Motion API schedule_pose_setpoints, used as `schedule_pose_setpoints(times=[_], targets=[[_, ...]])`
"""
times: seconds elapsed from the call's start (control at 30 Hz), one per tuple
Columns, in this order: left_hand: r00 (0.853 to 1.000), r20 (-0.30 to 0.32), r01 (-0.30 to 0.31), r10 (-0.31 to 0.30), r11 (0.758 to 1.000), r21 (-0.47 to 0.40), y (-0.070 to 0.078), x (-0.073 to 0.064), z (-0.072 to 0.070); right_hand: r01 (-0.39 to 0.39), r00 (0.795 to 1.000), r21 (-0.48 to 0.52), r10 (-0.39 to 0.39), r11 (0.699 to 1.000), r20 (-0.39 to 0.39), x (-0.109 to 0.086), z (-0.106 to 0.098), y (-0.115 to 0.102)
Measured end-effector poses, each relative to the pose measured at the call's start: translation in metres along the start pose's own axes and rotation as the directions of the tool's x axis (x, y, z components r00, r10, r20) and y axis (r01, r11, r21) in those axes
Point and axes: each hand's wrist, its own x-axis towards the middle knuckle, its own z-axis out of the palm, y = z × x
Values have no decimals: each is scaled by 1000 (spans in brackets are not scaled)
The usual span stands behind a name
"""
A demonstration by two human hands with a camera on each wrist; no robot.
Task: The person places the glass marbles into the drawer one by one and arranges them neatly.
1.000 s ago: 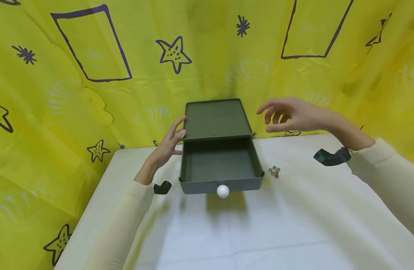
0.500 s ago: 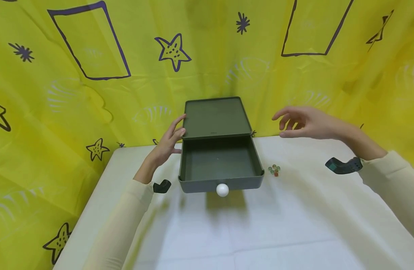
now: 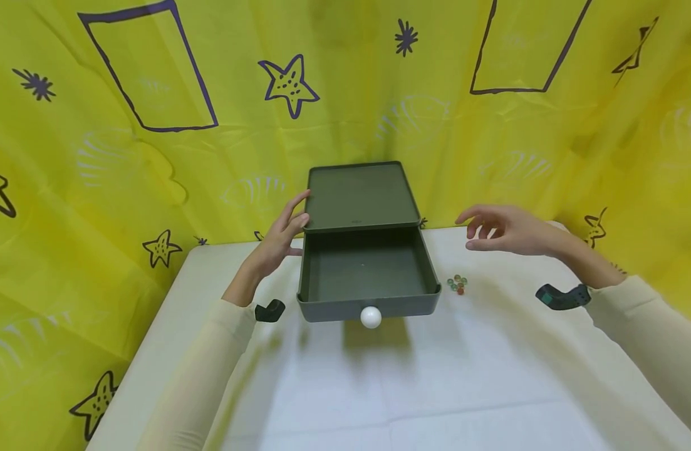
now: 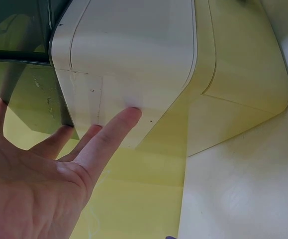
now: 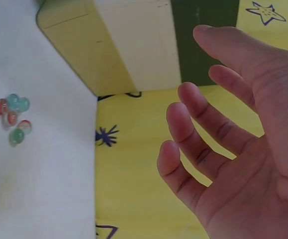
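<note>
A small stacked drawer unit stands against the curtain, its dark green top [image 3: 362, 194] uppermost. The green drawer [image 3: 334, 311] is pulled out toward me, showing a bare floor and a round white knob [image 3: 371, 317]. My left hand [image 3: 270, 250] rests at the unit's left side with fingers spread; in the left wrist view a fingertip meets the white section [image 4: 129, 45]. My right hand [image 3: 509, 232] hovers right of the unit, fingers loosely bent and holding nothing. Several glass marbles [image 3: 457, 285], green and reddish, lie on the table right of the drawer.
A white cloth [image 3: 463, 388] covers the table. Behind and to the left hangs a yellow curtain [image 3: 238, 156] with starfish drawings. Below the white section sits a yellow section [image 4: 248, 59] of the unit. The pulled-out drawer juts forward above the table.
My right hand has moved away from the unit to the right and then lowered. The left hand stays at the unit's side; drawer and marbles have not moved.
</note>
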Motion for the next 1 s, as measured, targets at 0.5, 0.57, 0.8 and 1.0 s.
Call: schedule_pose_setpoints(times=[0.5,0.57,0.8,1.0], targets=[[1000,1,7,-7,1000,12,2,0,0,-117,993,59,117,991,13,-10,38,49],[1000,2,4,-4,1000,12,2,0,0,-130,991,66,129,989,16,-11,42,56],[1000,2,2,-2,1000,23,1,0,0,-173,985,118,171,978,31,-15,55,74],[1000,-1,4,-4,1000,24,2,0,1,-192,981,151,187,970,49,-20,62,83]])
